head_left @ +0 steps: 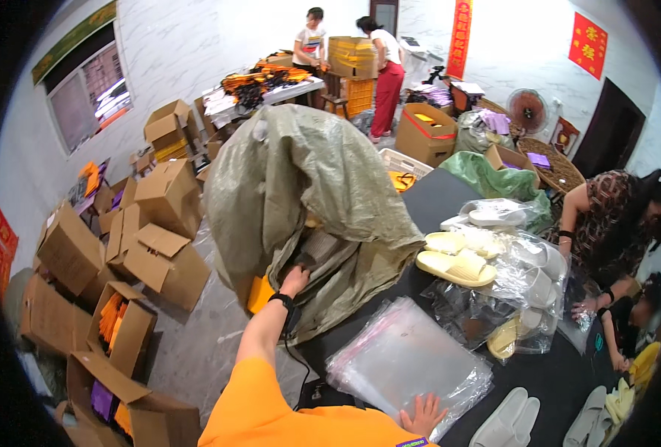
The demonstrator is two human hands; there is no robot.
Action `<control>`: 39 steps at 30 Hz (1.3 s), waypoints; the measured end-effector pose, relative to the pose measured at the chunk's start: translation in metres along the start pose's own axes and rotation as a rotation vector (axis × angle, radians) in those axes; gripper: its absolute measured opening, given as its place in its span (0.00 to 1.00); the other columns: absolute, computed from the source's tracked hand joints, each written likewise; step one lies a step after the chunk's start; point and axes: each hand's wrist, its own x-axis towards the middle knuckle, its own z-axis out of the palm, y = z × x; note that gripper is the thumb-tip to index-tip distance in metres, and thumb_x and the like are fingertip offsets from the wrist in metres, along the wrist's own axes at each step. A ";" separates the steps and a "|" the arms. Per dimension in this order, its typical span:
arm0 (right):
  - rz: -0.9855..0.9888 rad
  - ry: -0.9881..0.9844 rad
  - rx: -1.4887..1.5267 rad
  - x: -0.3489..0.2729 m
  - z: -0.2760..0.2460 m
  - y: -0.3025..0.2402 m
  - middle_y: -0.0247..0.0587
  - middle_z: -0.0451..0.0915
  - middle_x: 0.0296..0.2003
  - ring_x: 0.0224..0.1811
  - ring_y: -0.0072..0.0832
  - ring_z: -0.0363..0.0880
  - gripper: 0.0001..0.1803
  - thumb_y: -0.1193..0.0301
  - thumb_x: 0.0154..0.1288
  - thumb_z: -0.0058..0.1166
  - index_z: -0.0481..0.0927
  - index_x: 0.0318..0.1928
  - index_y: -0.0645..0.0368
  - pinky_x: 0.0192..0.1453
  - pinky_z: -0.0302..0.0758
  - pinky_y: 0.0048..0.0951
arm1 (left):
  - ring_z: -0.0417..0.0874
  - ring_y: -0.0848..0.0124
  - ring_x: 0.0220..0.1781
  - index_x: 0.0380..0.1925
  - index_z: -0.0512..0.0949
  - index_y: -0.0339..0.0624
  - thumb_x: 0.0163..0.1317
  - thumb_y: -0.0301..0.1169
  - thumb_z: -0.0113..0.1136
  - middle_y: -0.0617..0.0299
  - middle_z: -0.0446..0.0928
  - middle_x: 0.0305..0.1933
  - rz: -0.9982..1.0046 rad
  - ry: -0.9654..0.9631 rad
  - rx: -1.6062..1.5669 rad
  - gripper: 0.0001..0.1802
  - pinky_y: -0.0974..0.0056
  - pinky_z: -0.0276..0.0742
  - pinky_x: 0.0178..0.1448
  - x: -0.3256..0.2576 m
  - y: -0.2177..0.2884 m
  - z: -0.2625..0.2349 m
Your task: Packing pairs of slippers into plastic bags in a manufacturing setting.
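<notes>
A large grey-green woven sack (308, 164) stands before me, its mouth gaping toward me. At the lower edge of that mouth, my left hand (295, 280) is closed on the sack's fabric; its fingertips are partly hidden. A dark band circles the left wrist. On the black table, my right hand (423, 414) lies flat, fingers spread, over a stack of clear plastic bags (405, 357). Grey slippers (506, 419) sit to the right of that hand. Further up lie pale yellow slippers (461, 267) and several bagged pairs (531, 268).
Open cardboard boxes (168, 261) crowd the floor at left, some with orange and purple items. At right, a person (606, 216) leans over the black table (434, 197), with another person's arm nearby. Two people (387, 67) stand at the back beside a table (226, 104) of orange-black goods.
</notes>
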 end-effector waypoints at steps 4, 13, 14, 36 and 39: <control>0.071 -0.102 0.042 0.001 -0.016 -0.005 0.51 0.59 0.64 0.69 0.51 0.48 0.37 0.46 0.48 0.54 0.69 0.58 0.49 0.64 0.32 0.69 | 0.70 0.46 0.56 0.48 0.70 0.33 0.65 0.45 0.39 0.39 0.72 0.50 -0.098 0.067 0.013 0.25 0.54 0.65 0.57 0.014 0.009 0.025; 0.062 -0.140 0.014 0.007 -0.008 -0.007 0.37 0.53 0.68 0.71 0.40 0.44 0.38 0.44 0.53 0.48 0.61 0.65 0.39 0.64 0.38 0.66 | 0.59 0.55 0.67 0.61 0.63 0.39 0.68 0.45 0.37 0.50 0.61 0.64 -0.382 -0.170 -0.054 0.28 0.55 0.55 0.66 0.068 -0.040 -0.009; 0.064 -0.152 -0.013 0.006 -0.013 -0.009 0.37 0.53 0.68 0.71 0.40 0.44 0.38 0.44 0.53 0.48 0.61 0.65 0.39 0.64 0.39 0.65 | 0.57 0.56 0.68 0.62 0.63 0.40 0.68 0.46 0.39 0.51 0.58 0.66 -0.407 -0.208 -0.158 0.28 0.55 0.52 0.67 0.067 -0.031 -0.010; 0.050 -0.092 -0.103 0.000 0.016 0.012 0.36 0.54 0.68 0.70 0.39 0.48 0.41 0.42 0.51 0.49 0.58 0.67 0.35 0.65 0.36 0.67 | 0.72 0.67 0.26 0.26 0.67 0.43 0.51 0.28 0.53 0.59 0.69 0.29 -0.438 0.128 -1.517 0.05 0.63 0.69 0.23 0.049 0.045 -0.015; 0.100 -0.059 -0.061 -0.014 0.030 0.017 0.34 0.54 0.68 0.70 0.40 0.47 0.41 0.41 0.51 0.48 0.58 0.67 0.34 0.65 0.37 0.68 | 0.72 0.69 0.24 0.55 0.55 0.51 0.50 0.23 0.57 0.60 0.70 0.31 -0.268 0.133 -1.427 0.32 0.62 0.71 0.24 -0.008 0.120 -0.018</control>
